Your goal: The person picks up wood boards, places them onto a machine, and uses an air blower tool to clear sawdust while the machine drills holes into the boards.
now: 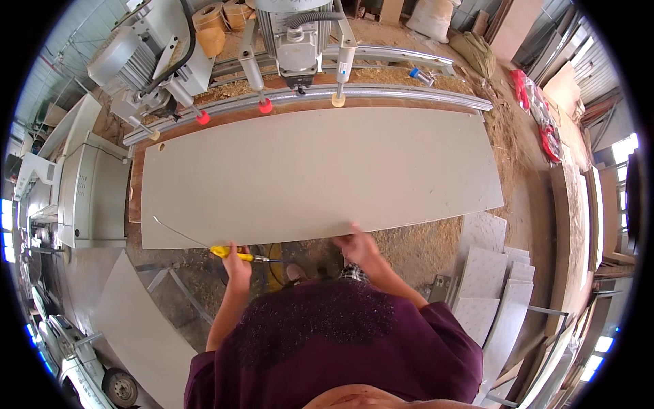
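A long, pale grey board (pixel 320 170) lies flat in front of me, with a small round hole near its far left corner. My left hand (pixel 238 262) is closed around a yellow air blow gun (pixel 221 251) just off the board's near edge. Its thin, curved metal nozzle (pixel 178 232) reaches over the board's near left part, and a hose fitting sticks out to the right of the hand. At the board's near edge, right of the middle, my right hand (pixel 360 248) is slightly blurred. Its fingers are apart, with nothing visible in them.
Machine heads with motors (pixel 296 48) and red-tipped rods stand over a metal rail (pixel 409 95) along the board's far side. Smaller grey panels (pixel 480 273) are stacked at right. A large panel (pixel 139 327) leans at lower left, near a grey cabinet (pixel 95 191). Sawdust covers the floor.
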